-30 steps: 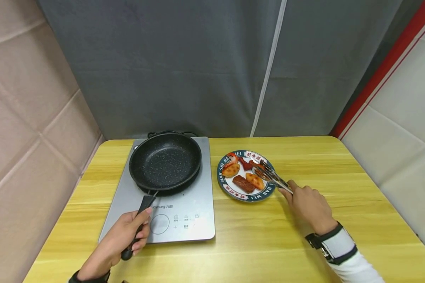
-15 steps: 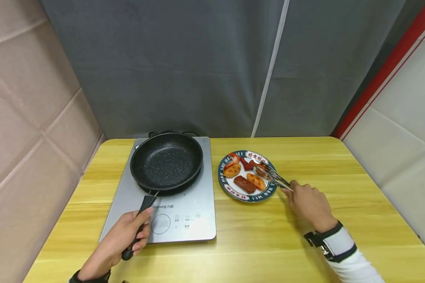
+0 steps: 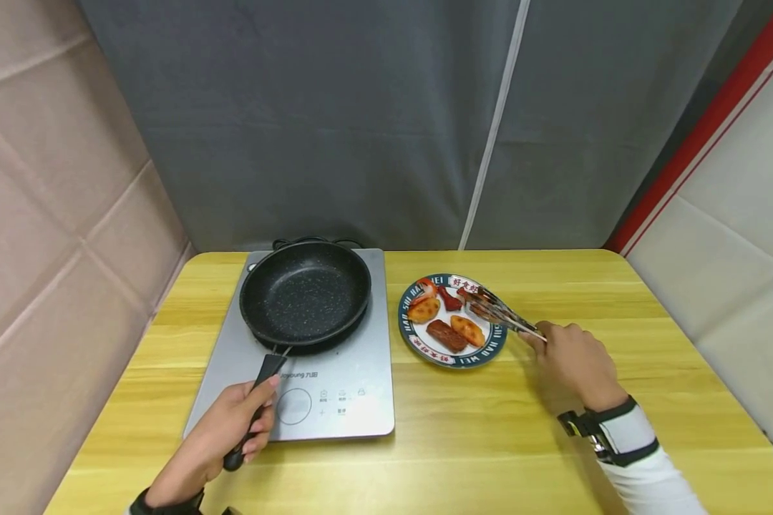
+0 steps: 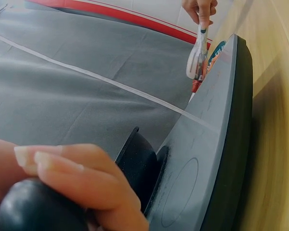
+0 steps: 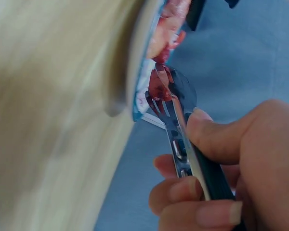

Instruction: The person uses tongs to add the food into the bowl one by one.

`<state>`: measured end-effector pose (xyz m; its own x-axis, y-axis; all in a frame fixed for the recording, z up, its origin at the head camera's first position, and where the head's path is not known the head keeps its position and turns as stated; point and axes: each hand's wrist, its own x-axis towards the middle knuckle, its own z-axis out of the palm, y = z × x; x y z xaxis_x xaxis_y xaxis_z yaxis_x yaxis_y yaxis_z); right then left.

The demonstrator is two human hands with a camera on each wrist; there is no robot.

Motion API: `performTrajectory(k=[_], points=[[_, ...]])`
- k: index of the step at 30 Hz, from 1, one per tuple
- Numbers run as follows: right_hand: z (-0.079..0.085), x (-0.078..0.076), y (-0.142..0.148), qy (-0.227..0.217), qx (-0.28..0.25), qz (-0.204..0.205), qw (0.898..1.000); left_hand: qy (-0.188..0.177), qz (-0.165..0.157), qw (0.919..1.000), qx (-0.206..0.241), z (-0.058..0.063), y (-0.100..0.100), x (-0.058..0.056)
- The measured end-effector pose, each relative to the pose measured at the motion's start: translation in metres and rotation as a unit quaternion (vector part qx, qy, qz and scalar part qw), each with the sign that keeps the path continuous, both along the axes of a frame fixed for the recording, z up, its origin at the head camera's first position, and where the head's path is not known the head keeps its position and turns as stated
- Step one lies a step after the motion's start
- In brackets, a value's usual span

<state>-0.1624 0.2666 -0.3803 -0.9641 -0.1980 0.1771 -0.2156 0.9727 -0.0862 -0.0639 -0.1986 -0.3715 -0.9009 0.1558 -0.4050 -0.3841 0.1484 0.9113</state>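
Observation:
My left hand (image 3: 232, 422) grips the black handle (image 3: 270, 366) of a speckled black frying pan (image 3: 304, 293), which stands on a silver induction cooktop (image 3: 370, 386). My right hand (image 3: 573, 361) holds metal tongs (image 3: 514, 322), their heads over the right side of a blue-rimmed plate (image 3: 454, 363). A reddish-brown piece of food (image 5: 159, 89) sits between the tong heads in the right wrist view. Also on the plate lie a shrimp (image 3: 424, 290), a dark red piece (image 3: 450, 299), two spotted golden ovals (image 3: 467, 330) and a brown rectangular slab of meat (image 3: 446, 335).
A yellow wood-grain table (image 3: 464, 443) carries everything. Grey cloth (image 3: 322, 129) hangs behind it, with a pink padded wall (image 3: 71, 214) at left and a white panel (image 3: 747, 265) at right. A black cord (image 3: 315, 239) lies behind the pan.
My right hand has shifted slightly to the right with the tongs, whose heads now look closer together around the food. The left hand keeps its grip on the pan handle.

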Motion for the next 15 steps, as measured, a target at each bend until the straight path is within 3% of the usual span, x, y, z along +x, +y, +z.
performTrajectory(k=[7,15], points=[[0.016,-0.002,-0.008,0.053,0.008,0.035,0.998,0.003,-0.004,1.0000,0.003,0.001,-0.001,0.001],[0.046,-0.008,-0.044,0.056,0.001,0.069,0.996,0.004,-0.012,0.9999,0.000,0.001,0.000,0.000]])
